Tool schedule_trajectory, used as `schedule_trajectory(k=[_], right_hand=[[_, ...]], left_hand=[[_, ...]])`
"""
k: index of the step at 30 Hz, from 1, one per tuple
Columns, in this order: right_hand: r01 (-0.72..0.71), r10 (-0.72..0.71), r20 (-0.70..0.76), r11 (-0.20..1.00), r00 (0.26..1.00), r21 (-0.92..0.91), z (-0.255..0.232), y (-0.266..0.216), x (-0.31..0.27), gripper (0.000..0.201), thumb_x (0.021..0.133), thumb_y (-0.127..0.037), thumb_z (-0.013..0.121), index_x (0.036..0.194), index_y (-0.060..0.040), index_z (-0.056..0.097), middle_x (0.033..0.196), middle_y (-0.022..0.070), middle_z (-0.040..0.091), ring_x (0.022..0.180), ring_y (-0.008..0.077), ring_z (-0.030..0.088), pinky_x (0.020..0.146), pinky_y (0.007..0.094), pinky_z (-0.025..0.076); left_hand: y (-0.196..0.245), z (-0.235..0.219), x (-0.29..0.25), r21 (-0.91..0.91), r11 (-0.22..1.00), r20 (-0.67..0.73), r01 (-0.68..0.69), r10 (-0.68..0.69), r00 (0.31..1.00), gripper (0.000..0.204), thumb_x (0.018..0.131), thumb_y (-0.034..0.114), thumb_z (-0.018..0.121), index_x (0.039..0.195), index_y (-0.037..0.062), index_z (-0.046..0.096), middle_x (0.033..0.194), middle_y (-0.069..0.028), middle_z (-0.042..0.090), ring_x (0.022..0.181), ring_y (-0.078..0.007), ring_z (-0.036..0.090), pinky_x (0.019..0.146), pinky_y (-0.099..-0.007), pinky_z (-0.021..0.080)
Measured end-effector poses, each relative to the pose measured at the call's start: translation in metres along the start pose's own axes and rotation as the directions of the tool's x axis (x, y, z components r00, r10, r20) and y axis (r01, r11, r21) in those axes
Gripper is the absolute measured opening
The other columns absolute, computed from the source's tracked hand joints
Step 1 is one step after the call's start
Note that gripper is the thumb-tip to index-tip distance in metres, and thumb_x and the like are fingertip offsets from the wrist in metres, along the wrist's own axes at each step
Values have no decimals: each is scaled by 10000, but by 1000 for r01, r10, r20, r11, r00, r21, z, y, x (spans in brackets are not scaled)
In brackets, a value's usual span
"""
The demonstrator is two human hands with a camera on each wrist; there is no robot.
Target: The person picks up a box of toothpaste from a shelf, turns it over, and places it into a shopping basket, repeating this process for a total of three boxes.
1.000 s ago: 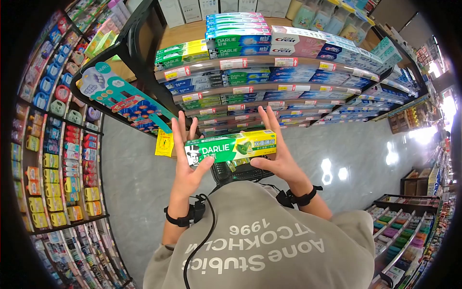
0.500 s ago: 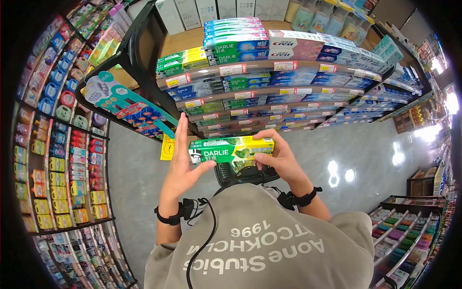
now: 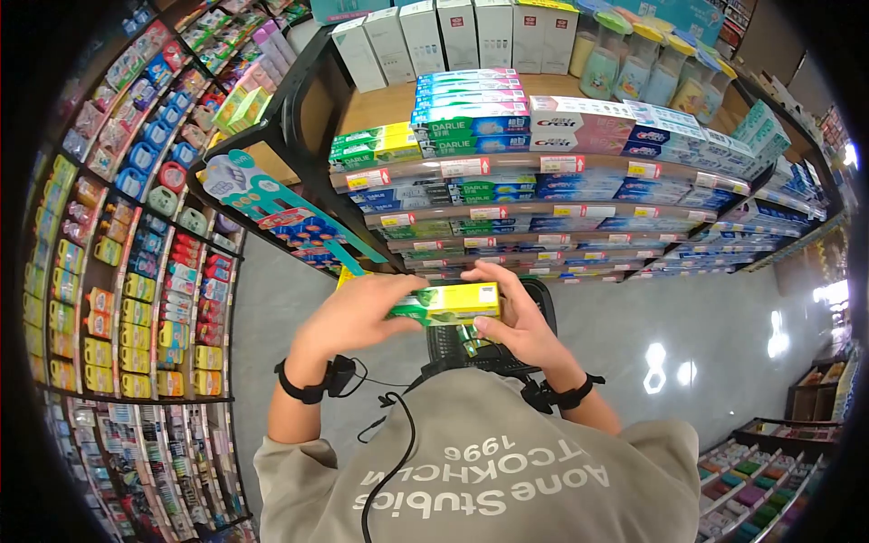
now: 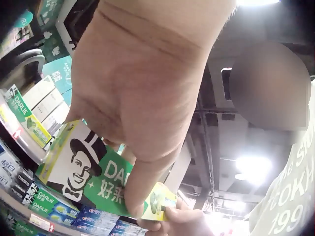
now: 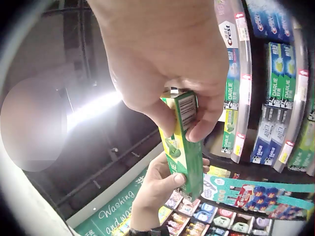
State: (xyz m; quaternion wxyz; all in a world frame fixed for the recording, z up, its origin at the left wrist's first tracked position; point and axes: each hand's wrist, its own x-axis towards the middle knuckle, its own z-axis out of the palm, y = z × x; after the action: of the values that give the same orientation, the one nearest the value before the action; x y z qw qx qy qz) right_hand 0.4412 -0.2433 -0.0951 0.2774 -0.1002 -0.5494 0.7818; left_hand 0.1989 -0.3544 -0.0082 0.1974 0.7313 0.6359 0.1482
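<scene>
The left hand (image 3: 356, 314) is gripping one end of a green-and-yellow toothpaste box (image 3: 460, 300), and the right hand (image 3: 523, 324) is pinching the other. The box is hovering above a black basket (image 3: 444, 342); beyond, more toothpaste boxes (image 3: 471, 128) are lining a shelf (image 3: 599, 166).

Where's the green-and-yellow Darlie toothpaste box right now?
Near the middle of the head view, the Darlie toothpaste box is held between the left hand and the right hand, in front of the toothpaste shelves.
</scene>
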Motion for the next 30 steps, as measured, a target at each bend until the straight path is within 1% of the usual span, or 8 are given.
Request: schedule_trajectory(k=[1, 8, 10, 12, 15, 18, 23, 30], right_hand=[[6, -4, 37, 998, 999, -60, -6, -1, 0, 765, 956, 8, 631, 1604, -111, 242, 1555, 113, 394, 1145, 174, 598, 837, 282, 547], [-88, 119, 151, 976, 981, -200, -47, 16, -2, 631, 978, -35, 620, 1552, -113, 369, 1536, 87, 430, 994, 135, 629, 831, 292, 541], [-151, 173, 136, 976, 975, -157, -50, 18, -8, 548, 1016, -67, 564, 1535, -109, 395, 1512, 81, 459, 992, 139, 633, 825, 299, 537], [-189, 204, 121, 974, 972, -124, -54, 27, -15, 521, 1034, -83, 534, 1536, -108, 395, 1499, 83, 475, 991, 142, 635, 820, 299, 537], [-182, 195, 91, 974, 977, -137, -53, 39, -25, 492, 1058, -112, 495, 1538, -95, 389, 1480, 96, 501, 987, 147, 633, 815, 299, 537], [-200, 206, 30, 971, 978, -134, -44, 45, -30, 461, 1080, -151, 466, 1530, -79, 399, 1460, 108, 513, 977, 151, 631, 823, 309, 537], [-217, 184, -190, 961, 964, -172, -16, 70, -23, 464, 1112, -305, 422, 1503, -55, 430, 1399, 99, 548, 972, 124, 629, 826, 292, 529], [-360, 247, -407, 905, 879, -227, 40, 103, -4, 408, 1107, -306, 447, 1392, -34, 553, 1229, 75, 662, 907, 121, 647, 777, 269, 535]], left_hand=[[-12, -9, -2, -22, 1000, -6, 6, -6, 1000, 508, 803, 195, 823, 1245, 54, 614, 1132, -150, 699, 1036, -347, 669, 871, -428, 530], [-73, -102, 11, 10, 984, -294, 178, -167, 941, 467, 854, 171, 789, 1253, 48, 580, 1040, -147, 688, 945, -265, 667, 847, -371, 509], [-85, -123, 31, -122, 928, -275, 351, -372, 887, 426, 924, 185, 727, 1285, 44, 551, 1026, -149, 692, 922, -225, 667, 835, -360, 510], [-108, -137, 53, -142, 937, -328, 320, -350, 877, 419, 948, 237, 695, 1292, 47, 551, 1031, -182, 697, 948, -280, 687, 830, -393, 514], [-159, -148, 93, 180, 918, -436, 354, -248, 865, 417, 955, 298, 671, 1255, 37, 546, 1066, -217, 697, 993, -359, 688, 831, -455, 511], [-177, -155, 132, 329, 856, -365, 400, -276, 889, 418, 959, 332, 648, 1227, 35, 524, 1118, -234, 684, 1058, -415, 661, 853, -499, 499], [-219, -144, 172, 517, 776, -365, 362, -182, 913, 426, 962, 305, 631, 1284, 60, 497, 1241, -160, 636, 1195, -372, 584, 923, -612, 417], [-279, -100, 199, 514, 823, -350, 243, -58, 935, 401, 961, 201, 607, 1316, 46, 502, 1283, -161, 625, 1238, -362, 563, 973, -593, 391]])
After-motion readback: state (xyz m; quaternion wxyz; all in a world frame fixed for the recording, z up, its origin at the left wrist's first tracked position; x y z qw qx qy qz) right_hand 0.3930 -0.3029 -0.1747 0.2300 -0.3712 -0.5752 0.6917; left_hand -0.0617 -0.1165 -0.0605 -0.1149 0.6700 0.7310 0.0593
